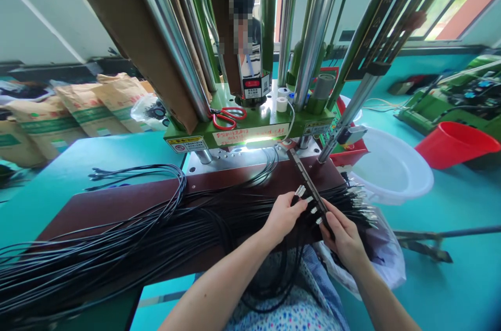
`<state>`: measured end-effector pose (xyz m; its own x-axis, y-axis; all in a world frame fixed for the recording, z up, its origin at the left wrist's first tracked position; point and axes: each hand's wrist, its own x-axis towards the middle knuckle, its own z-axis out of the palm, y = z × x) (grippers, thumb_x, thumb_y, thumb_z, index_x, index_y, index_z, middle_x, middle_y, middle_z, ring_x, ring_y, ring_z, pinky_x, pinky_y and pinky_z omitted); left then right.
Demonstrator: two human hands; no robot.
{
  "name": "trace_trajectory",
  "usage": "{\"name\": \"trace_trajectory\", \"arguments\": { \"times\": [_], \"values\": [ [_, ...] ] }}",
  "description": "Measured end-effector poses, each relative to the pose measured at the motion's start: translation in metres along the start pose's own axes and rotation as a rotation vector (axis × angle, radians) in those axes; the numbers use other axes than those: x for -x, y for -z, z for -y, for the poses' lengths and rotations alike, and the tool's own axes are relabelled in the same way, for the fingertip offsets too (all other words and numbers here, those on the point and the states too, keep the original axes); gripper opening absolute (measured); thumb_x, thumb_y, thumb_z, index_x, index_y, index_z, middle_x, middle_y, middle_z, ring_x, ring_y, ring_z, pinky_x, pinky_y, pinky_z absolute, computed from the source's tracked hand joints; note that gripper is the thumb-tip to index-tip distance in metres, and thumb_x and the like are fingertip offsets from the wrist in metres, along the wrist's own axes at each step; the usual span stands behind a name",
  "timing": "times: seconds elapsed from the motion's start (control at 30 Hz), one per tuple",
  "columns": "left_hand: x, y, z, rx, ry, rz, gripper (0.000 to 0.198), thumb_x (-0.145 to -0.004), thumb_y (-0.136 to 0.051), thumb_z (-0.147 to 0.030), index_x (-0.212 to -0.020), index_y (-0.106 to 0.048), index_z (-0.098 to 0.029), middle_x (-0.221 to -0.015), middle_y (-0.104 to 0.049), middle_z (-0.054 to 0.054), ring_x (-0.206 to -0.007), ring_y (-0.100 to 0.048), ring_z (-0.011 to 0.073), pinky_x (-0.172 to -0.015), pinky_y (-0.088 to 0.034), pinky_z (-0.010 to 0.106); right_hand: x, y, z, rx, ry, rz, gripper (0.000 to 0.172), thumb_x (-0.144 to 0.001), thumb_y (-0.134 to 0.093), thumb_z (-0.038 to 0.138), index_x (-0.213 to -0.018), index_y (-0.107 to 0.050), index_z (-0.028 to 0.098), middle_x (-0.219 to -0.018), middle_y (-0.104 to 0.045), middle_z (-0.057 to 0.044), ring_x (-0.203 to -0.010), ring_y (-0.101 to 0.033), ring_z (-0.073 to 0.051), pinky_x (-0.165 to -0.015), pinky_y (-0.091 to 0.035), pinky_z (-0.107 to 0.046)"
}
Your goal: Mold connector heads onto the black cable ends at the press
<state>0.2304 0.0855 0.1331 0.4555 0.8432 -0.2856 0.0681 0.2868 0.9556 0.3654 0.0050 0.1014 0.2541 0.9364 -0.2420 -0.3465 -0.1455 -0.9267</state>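
Note:
My left hand [282, 217] pinches a black cable end with a silver metal connector [300, 191] between thumb and fingers. Close beside it, my right hand [345, 237] is wrapped around the near end of a long narrow metal bar [307, 177], which slants away toward the press. Several more silver connector ends stick out between the two hands, along the bar's left side. Whether they sit in the bar or only lie against it, I cannot tell. Black cables [235, 216] run beneath my hands across the brown work board, and some loop down over my lap.
The green press [250, 135] stands ahead, with red-handled scissors [229, 118] on its ledge. Finished-looking connector ends [364, 205] bunch at the right over a white bag [395, 263]. A white basin [391, 164] and a red bucket [456, 145] stand on the right. Paper sacks [86, 106] line the left.

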Motion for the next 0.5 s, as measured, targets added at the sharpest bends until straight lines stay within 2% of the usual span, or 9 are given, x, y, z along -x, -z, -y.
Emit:
{"name": "trace_trajectory", "arguments": {
  "times": [0.27, 0.5],
  "values": [
    [-0.003, 0.001, 0.015, -0.037, -0.072, -0.025, 0.023, -0.073, -0.055, -0.035, -0.061, -0.046, -0.017, -0.044, -0.034, -0.008, -0.042, -0.03, 0.0052, -0.043, -0.022, 0.019, 0.001, 0.002, -0.001, 0.021, -0.022, -0.017, 0.056, -0.074, -0.065, 0.048, -0.121, -0.053, 0.019, -0.046, -0.039, 0.008, -0.035, -0.029, -0.003, -0.033, -0.017, -0.014],
    [-0.002, 0.0, 0.011, -0.03, -0.06, -0.053, 0.026, -0.071, -0.058, -0.039, -0.06, -0.047, -0.017, -0.044, -0.035, -0.007, -0.043, -0.032, 0.0061, -0.042, -0.023, 0.019, 0.0, 0.002, -0.002, 0.033, -0.01, 0.013, 0.056, -0.077, -0.062, 0.047, -0.125, -0.05, 0.02, -0.047, -0.038, 0.008, -0.035, -0.027, -0.003, -0.033, -0.017, -0.014]
  ]
}}
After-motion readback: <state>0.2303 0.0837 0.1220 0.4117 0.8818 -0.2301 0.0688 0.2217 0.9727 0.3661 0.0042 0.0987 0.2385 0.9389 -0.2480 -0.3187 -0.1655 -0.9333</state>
